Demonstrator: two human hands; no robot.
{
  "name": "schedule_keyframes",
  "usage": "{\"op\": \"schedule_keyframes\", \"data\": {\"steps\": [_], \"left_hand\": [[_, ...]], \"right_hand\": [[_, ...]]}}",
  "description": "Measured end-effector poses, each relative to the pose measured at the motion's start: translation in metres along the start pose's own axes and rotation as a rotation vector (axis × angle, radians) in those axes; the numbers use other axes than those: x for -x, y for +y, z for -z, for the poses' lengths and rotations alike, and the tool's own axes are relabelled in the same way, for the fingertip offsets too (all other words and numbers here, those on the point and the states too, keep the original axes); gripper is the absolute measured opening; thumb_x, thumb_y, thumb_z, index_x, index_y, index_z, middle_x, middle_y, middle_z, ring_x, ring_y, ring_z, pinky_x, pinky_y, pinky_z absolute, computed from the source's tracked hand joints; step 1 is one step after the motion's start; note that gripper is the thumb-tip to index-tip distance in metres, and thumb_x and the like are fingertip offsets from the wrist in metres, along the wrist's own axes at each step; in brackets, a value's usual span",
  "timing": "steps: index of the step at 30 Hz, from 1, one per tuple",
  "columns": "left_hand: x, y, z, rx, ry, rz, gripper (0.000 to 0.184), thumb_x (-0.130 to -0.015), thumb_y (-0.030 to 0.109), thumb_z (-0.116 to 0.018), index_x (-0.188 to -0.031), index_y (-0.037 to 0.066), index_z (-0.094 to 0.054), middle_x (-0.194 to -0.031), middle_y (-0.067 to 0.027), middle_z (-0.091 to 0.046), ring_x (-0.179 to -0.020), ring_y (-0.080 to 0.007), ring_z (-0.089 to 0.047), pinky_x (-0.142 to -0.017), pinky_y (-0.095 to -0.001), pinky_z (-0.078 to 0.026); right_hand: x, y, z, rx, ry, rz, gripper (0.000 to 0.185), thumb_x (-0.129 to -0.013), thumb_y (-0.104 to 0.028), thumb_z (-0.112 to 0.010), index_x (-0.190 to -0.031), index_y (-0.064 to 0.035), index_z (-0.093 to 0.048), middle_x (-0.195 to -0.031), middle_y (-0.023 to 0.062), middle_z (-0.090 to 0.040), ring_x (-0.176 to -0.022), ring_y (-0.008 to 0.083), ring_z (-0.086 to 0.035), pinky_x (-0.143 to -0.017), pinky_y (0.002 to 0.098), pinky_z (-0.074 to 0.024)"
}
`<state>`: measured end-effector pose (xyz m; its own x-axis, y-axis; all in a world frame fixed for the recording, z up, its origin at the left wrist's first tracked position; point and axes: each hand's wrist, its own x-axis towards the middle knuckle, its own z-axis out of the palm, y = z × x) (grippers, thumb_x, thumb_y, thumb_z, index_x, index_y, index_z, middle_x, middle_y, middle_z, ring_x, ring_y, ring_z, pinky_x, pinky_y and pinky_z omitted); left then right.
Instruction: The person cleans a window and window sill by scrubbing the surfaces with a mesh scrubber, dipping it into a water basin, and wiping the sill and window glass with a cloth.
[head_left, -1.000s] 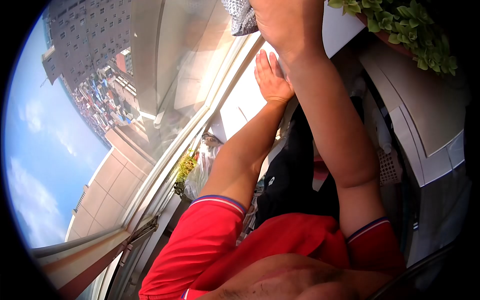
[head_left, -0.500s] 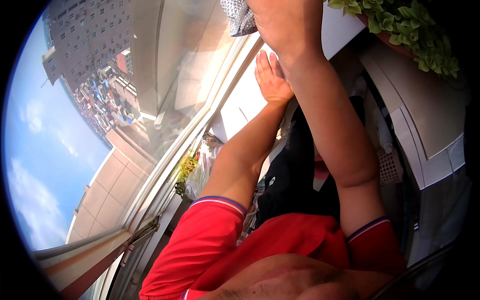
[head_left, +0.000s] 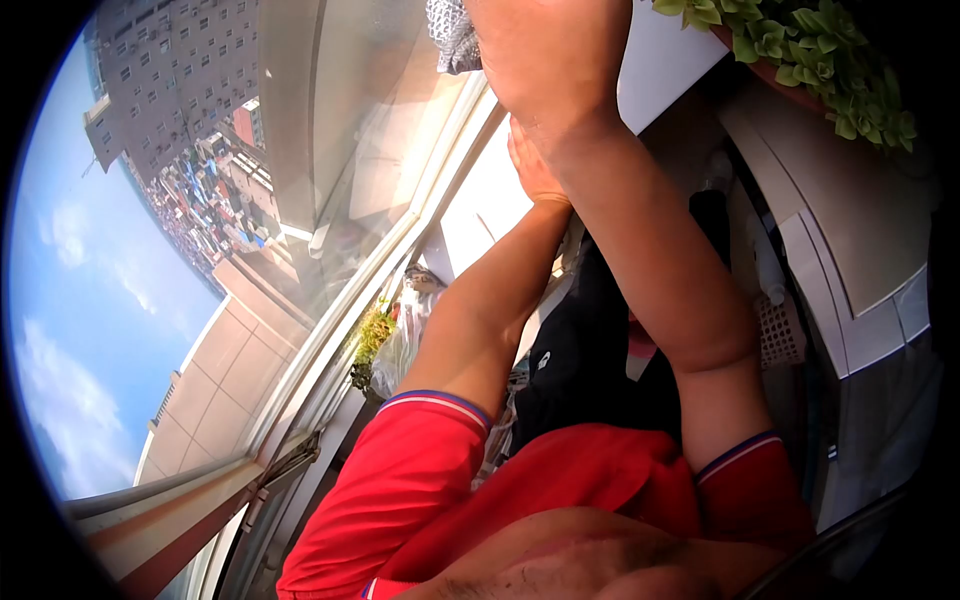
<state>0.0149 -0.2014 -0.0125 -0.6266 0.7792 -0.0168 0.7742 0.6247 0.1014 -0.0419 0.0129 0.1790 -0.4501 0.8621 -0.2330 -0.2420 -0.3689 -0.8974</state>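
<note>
My right hand (head_left: pixel 550 60) reaches up at the top edge of the view, its fingers mostly out of sight. From its left side sticks out a grey, shiny-textured cloth (head_left: pixel 455 38), held against or close to the window glass (head_left: pixel 380 110). Below and partly behind my right wrist, my left hand (head_left: pixel 537 172) lies with fingers stretched out on the white ledge (head_left: pixel 490 210) beside the window frame. Some of its fingers are covered by my right arm. Nothing shows in the left hand.
Green succulents (head_left: pixel 830 60) in a pot stand at the upper right. A plastic bag (head_left: pixel 400 350) and a yellow-green plant (head_left: pixel 373 335) sit along the window frame. A perforated basket (head_left: pixel 780 335) is low at the right. Beyond the glass are buildings (head_left: pixel 180 80).
My right hand and the cloth have shifted a little left along the glass. The right wrist now hides more of my left hand, which has moved slightly left.
</note>
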Motion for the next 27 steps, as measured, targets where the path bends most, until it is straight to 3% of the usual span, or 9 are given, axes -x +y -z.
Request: {"op": "schedule_keyframes", "data": {"steps": [1, 3, 12, 16, 18, 21, 23, 24, 27], "left_hand": [[-0.007, 0.016, 0.031, -0.014, 0.045, -0.052, 0.074, -0.088, 0.031, -0.062, -0.150, -0.002, -0.040, -0.157, -0.0264, -0.038, -0.145, -0.0452, -0.036, -0.118, -0.0555, -0.029], [-0.014, 0.018, 0.048, -0.050, -0.098, -0.060, 0.070, -0.088, 0.025, -0.058, -0.147, -0.009, -0.041, -0.152, -0.0346, -0.040, -0.141, -0.0509, -0.040, -0.118, -0.0581, -0.031], [0.001, -0.009, -0.005, 0.144, -0.009, -0.025, 0.081, -0.078, 0.024, -0.060, -0.150, -0.006, -0.038, -0.159, -0.0310, -0.031, -0.147, -0.0508, -0.029, -0.116, -0.0623, -0.026], [-0.002, -0.007, 0.008, 0.234, -0.112, 0.013, 0.079, -0.078, 0.024, -0.058, -0.149, -0.006, -0.041, -0.159, -0.0319, -0.030, -0.147, -0.0534, -0.027, -0.118, -0.0601, -0.027], [-0.006, 0.009, 0.027, 0.093, -0.053, 0.012, 0.067, -0.087, 0.034, -0.062, -0.147, 0.005, -0.050, -0.150, -0.0169, -0.046, -0.144, -0.0332, -0.039, -0.120, -0.0458, -0.027], [-0.008, 0.005, -0.019, 0.277, 0.052, 0.233, 0.071, -0.086, 0.050, -0.070, -0.143, 0.012, -0.054, -0.140, -0.0029, -0.059, -0.146, -0.0263, -0.036, -0.121, -0.0446, -0.025], [0.015, -0.013, -0.036, 0.466, -0.110, 0.317, 0.074, -0.086, 0.050, -0.070, -0.146, 0.011, -0.052, -0.144, -0.0040, -0.056, -0.147, -0.0278, -0.035, -0.121, -0.0455, -0.026], [0.025, -0.015, -0.045, 0.434, -0.065, 0.272, 0.068, -0.093, 0.042, -0.063, -0.150, 0.010, -0.046, -0.142, -0.0078, -0.055, -0.135, -0.0239, -0.041, -0.112, -0.0388, -0.032], [0.016, -0.003, -0.013, 0.188, -0.036, 0.087, 0.070, -0.090, 0.035, -0.060, -0.151, 0.005, -0.042, -0.148, -0.0168, -0.047, -0.138, -0.0329, -0.040, -0.113, -0.0448, -0.032]], "right_hand": [[0.004, 0.000, -0.008, 0.007, -0.002, -0.001, 0.010, -0.094, -0.007, -0.068, -0.099, -0.0016, -0.061, -0.083, 0.0045, -0.062, -0.070, 0.0119, -0.057, -0.061, 0.0302, -0.0465], [0.011, -0.002, -0.019, 0.019, -0.008, 0.004, 0.010, -0.094, -0.008, -0.068, -0.099, -0.0019, -0.061, -0.084, 0.0045, -0.062, -0.072, 0.0123, -0.057, -0.062, 0.0309, -0.0460], [0.081, 0.021, -0.056, 0.105, -0.019, 0.019, 0.015, -0.094, -0.011, -0.068, -0.103, -0.0031, -0.060, -0.090, 0.0046, -0.060, -0.078, 0.0139, -0.055, -0.066, 0.0339, -0.0440], [0.059, 0.039, -0.033, 0.128, -0.012, 0.031, 0.016, -0.094, -0.012, -0.068, -0.105, -0.0036, -0.060, -0.093, 0.0047, -0.059, -0.081, 0.0146, -0.054, -0.068, 0.0352, -0.0431], [0.026, 0.064, -0.008, 0.142, -0.012, 0.029, 0.017, -0.093, -0.012, -0.069, -0.106, -0.0039, -0.060, -0.094, 0.0047, -0.059, -0.082, 0.0149, -0.053, -0.069, 0.0358, -0.0426], [0.018, 0.064, -0.004, 0.159, -0.002, 0.060, 0.019, -0.093, -0.013, -0.069, -0.107, -0.0043, -0.060, -0.096, 0.0048, -0.058, -0.084, 0.0155, -0.053, -0.070, 0.0368, -0.0419], [0.026, 0.072, -0.007, 0.171, 0.006, 0.073, 0.020, -0.093, -0.014, -0.069, -0.108, -0.0046, -0.059, -0.097, 0.0048, -0.058, -0.085, 0.0158, -0.052, -0.071, 0.0375, -0.0415], [0.031, 0.089, -0.007, 0.179, 0.010, 0.077, 0.020, -0.093, -0.014, -0.069, -0.109, -0.0047, -0.059, -0.098, 0.0048, -0.058, -0.086, 0.0160, -0.052, -0.072, 0.0378, -0.0413], [0.031, 0.100, -0.002, 0.203, 0.020, 0.084, 0.022, -0.093, -0.015, -0.069, -0.110, -0.0051, -0.059, -0.100, 0.0048, -0.057, -0.088, 0.0165, -0.052, -0.073, 0.0388, -0.0406]]}}
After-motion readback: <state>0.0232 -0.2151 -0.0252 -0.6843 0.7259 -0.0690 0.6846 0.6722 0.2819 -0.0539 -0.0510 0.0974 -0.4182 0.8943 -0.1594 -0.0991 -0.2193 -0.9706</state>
